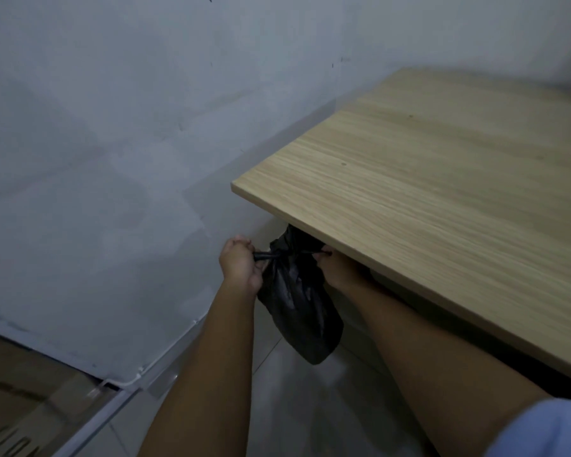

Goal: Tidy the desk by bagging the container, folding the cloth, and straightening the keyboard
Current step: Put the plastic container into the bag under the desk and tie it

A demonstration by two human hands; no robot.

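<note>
A black plastic bag [297, 305] hangs in the air beside the near-left corner of the wooden desk [426, 192], bulging with something hidden inside. My left hand [239, 262] is closed on one twisted end of the bag's neck, pulling it to the left. Closed on the other end, my right hand [338, 267] sits partly under the desk's edge. The two ends meet in a tight gather at the top of the bag. No container, cloth or keyboard shows in this view.
A grey-white wall [112, 143] fills the left and back. A white trim strip [119, 387] runs along the floor at lower left, with brown cardboard [17, 390] beyond it. Pale floor tiles [294, 407] lie below my arms.
</note>
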